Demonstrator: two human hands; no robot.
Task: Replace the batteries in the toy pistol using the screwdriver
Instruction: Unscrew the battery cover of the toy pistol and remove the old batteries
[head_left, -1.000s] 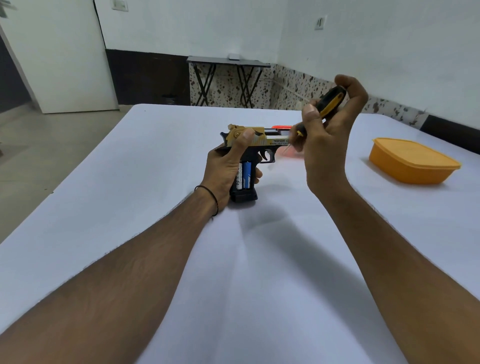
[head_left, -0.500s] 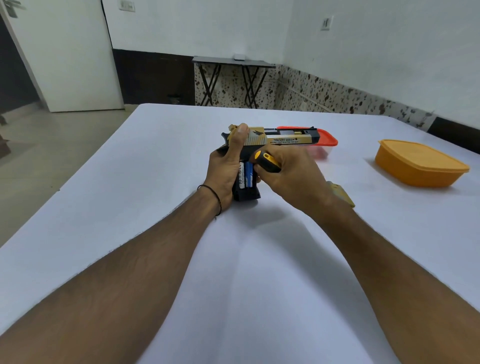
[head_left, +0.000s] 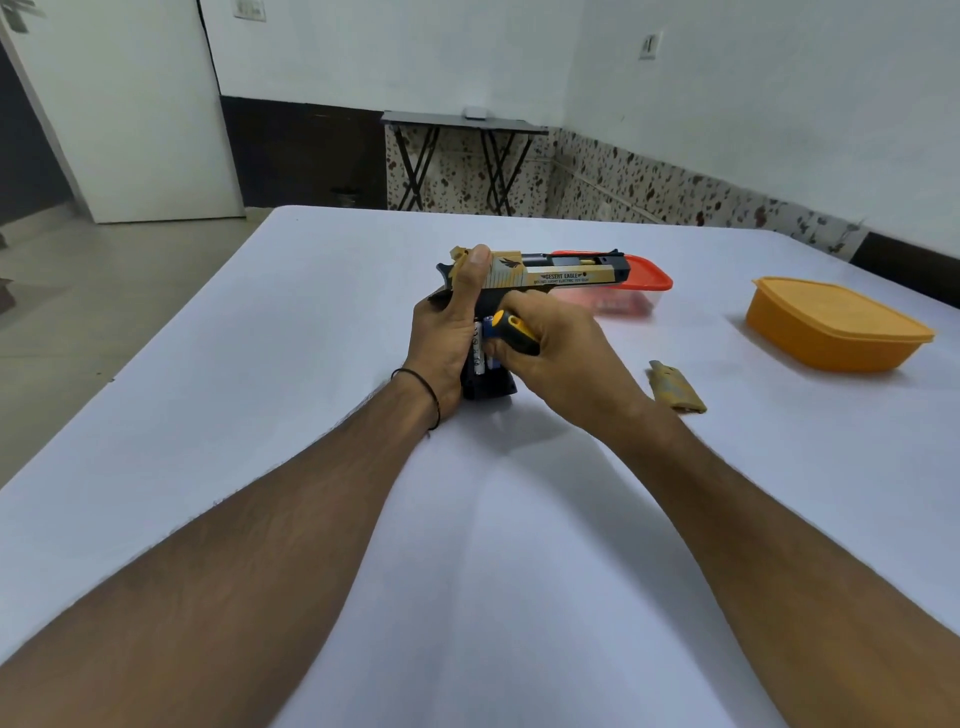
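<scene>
Seen from the head camera, the left hand (head_left: 447, 332) grips the toy pistol (head_left: 561, 273), which stands upright on the white table (head_left: 311, 364). The right hand (head_left: 561, 353), raised a second ago, has dropped to the open grip. Its fingers curl round the screwdriver (head_left: 514, 332), seemingly working at the exposed batteries (head_left: 480, 353), and the grip cover (head_left: 675, 389) lies nearby.

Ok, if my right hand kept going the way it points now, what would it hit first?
Probably the batteries in the pistol grip: the right hand, holding the screwdriver, points left at them, with the left hand just behind. Depth is unclear.
</scene>
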